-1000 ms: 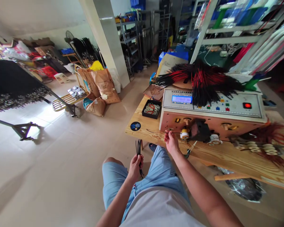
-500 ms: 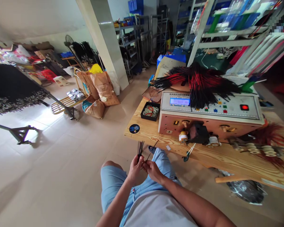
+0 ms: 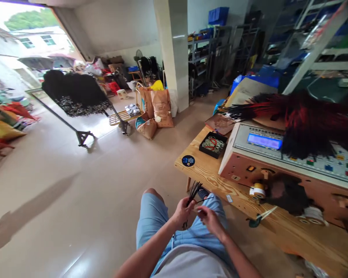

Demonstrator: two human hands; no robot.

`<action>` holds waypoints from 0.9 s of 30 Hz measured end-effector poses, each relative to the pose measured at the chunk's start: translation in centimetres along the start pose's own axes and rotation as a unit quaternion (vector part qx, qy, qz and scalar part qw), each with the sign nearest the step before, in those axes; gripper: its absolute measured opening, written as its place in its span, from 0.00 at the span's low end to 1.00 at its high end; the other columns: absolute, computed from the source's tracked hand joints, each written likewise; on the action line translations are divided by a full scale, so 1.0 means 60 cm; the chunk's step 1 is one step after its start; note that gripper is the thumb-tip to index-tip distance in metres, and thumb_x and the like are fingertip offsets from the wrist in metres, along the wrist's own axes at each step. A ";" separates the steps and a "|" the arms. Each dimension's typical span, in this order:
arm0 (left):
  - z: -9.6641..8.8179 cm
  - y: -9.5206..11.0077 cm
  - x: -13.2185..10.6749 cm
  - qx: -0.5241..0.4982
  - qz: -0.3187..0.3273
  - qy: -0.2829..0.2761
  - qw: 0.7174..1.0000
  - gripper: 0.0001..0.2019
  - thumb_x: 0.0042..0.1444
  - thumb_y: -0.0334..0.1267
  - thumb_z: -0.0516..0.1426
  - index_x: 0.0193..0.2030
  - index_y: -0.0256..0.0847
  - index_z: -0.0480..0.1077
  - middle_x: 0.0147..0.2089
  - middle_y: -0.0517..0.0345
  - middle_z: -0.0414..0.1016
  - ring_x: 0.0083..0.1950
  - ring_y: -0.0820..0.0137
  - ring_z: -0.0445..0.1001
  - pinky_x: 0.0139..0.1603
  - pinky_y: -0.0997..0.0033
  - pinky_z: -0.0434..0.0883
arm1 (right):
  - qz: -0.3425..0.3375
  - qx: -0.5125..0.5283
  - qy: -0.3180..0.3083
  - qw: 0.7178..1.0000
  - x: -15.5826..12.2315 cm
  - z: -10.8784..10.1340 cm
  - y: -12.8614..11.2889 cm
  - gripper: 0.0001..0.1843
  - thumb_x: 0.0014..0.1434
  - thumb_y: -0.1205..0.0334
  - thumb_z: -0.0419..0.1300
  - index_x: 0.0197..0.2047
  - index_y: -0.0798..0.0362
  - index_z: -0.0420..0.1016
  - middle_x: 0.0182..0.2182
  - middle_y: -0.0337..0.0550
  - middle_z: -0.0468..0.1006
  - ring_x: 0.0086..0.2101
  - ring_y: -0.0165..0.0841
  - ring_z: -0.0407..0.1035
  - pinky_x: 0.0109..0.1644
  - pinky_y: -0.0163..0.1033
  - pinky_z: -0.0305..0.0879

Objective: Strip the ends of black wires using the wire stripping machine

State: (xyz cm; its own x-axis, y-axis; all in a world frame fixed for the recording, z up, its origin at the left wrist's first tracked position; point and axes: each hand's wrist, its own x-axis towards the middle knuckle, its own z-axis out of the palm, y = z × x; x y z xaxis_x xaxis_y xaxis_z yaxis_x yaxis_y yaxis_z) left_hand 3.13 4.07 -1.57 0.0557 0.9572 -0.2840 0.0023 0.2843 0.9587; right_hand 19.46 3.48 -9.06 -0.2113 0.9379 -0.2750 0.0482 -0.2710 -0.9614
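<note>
Head view: left hand (image 3: 182,212) closed around wires (image 3: 195,190); right hand (image 3: 211,221) beside it, grip unclear. Apparent step: gathering; next move requires aligned ends.

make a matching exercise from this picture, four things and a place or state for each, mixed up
1 black strands
2 black tray
3 round sticker
4 red and black bundle

A on top of the machine
B gripped in the left hand
C near a corner of the table
D holding pale and red pieces

Pairs: 1-B, 2-D, 3-C, 4-A
</note>
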 end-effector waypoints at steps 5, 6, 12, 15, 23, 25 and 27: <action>-0.024 -0.002 -0.004 -0.038 -0.007 -0.015 0.999 0.30 0.50 0.66 0.62 0.37 0.35 0.72 0.24 0.68 0.56 0.25 0.76 0.52 0.26 0.73 0.50 | 0.028 0.254 0.185 0.949 0.056 -0.125 -0.059 0.33 0.38 0.47 0.77 0.46 0.50 0.75 0.30 0.36 0.77 0.26 0.29 0.70 0.27 0.31 0.68; -0.026 -0.004 -0.005 -0.049 -0.007 -0.015 0.999 0.30 0.49 0.66 0.62 0.37 0.36 0.71 0.24 0.68 0.57 0.25 0.77 0.53 0.26 0.73 0.50 | 0.015 0.297 0.192 0.935 0.063 -0.143 -0.071 0.34 0.39 0.48 0.78 0.47 0.49 0.74 0.31 0.36 0.77 0.28 0.28 0.70 0.29 0.30 0.69; -0.023 -0.011 -0.007 -0.117 -0.043 -0.029 0.992 0.30 0.44 0.66 0.66 0.34 0.40 0.67 0.25 0.68 0.60 0.24 0.78 0.55 0.25 0.74 0.52 | -0.077 0.360 0.203 0.907 0.088 -0.184 -0.124 0.29 0.44 0.48 0.77 0.48 0.48 0.77 0.31 0.35 0.76 0.29 0.26 0.68 0.29 0.30 0.67; -0.019 -0.016 -0.011 -0.163 -0.075 -0.050 0.982 0.31 0.40 0.65 0.69 0.34 0.38 0.69 0.25 0.66 0.63 0.24 0.78 0.58 0.25 0.74 0.54 | -0.093 0.355 0.216 0.905 0.100 -0.188 -0.126 0.29 0.43 0.45 0.77 0.44 0.50 0.78 0.30 0.36 0.75 0.28 0.26 0.67 0.28 0.30 0.66; -0.014 -0.045 -0.011 -0.248 -0.106 -0.097 0.958 0.31 0.36 0.60 0.72 0.35 0.35 0.74 0.25 0.62 0.66 0.24 0.76 0.61 0.26 0.72 0.56 | -0.108 0.318 0.223 0.915 0.139 -0.224 -0.081 0.24 0.47 0.41 0.73 0.37 0.50 0.76 0.27 0.38 0.70 0.25 0.30 0.64 0.23 0.34 0.64; -0.012 -0.049 -0.009 -0.243 -0.111 -0.092 0.959 0.27 0.40 0.59 0.71 0.34 0.36 0.74 0.25 0.62 0.66 0.23 0.75 0.61 0.26 0.71 0.55 | -0.105 0.303 0.226 0.920 0.144 -0.223 -0.066 0.23 0.47 0.41 0.72 0.36 0.49 0.75 0.26 0.38 0.70 0.24 0.30 0.64 0.23 0.35 0.65; -0.008 -0.051 -0.004 -0.262 -0.117 -0.063 0.956 0.23 0.43 0.56 0.70 0.31 0.37 0.71 0.24 0.62 0.65 0.23 0.75 0.60 0.26 0.71 0.55 | -0.084 0.287 0.230 0.926 0.145 -0.211 -0.051 0.23 0.46 0.43 0.73 0.37 0.49 0.75 0.27 0.37 0.72 0.24 0.30 0.65 0.24 0.35 0.66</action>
State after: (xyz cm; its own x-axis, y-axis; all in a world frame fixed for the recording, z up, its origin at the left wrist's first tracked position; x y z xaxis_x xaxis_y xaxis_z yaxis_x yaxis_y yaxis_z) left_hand 2.63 2.96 -4.45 0.2351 0.8594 -0.4541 -0.4698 0.5095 0.7209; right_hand 29.83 15.21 -8.68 0.2760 0.9345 -0.2247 -0.5024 -0.0591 -0.8626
